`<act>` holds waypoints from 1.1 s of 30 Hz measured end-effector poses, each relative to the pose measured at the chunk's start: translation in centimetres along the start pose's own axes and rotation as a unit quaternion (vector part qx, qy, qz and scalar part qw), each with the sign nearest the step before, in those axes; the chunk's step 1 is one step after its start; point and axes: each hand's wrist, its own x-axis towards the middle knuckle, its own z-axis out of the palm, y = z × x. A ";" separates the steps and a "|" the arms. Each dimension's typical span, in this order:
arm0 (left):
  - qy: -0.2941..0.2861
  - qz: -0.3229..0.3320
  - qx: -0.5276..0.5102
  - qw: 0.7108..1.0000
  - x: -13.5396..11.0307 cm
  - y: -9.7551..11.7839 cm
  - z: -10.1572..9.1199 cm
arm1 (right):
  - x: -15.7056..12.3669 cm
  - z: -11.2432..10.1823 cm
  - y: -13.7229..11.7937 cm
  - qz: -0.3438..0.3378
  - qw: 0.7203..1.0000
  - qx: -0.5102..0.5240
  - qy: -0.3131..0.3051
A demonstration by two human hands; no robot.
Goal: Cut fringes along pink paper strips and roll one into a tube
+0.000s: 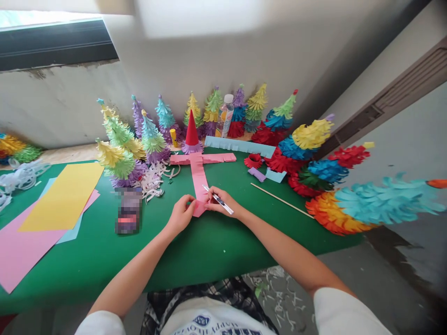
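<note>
bright window upper left; pale light patch on wall; edges stretched

The one view looks from the person's head, above the near edge of the green table. It faces forward and down, quite near, with the left hand and the right hand over the table, the shirt before its near edge and the wall behind it.

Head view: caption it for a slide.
Left hand holds pink paper; right hand, a slim tool; fringed paper trees behind.
</note>
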 end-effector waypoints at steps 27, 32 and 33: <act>-0.037 -0.050 -0.092 0.994 0.0 0.3 0.0 | 0.0 0.4 -0.2 0.016 1.000 0.022 0.003; -0.043 -0.054 -0.090 0.994 -0.2 0.4 0.4 | 0.0 0.4 -0.3 0.009 1.000 0.000 0.010; -0.047 -0.053 -0.088 0.994 -0.3 0.4 0.4 | 0.0 0.4 -0.3 0.002 1.000 -0.011 0.014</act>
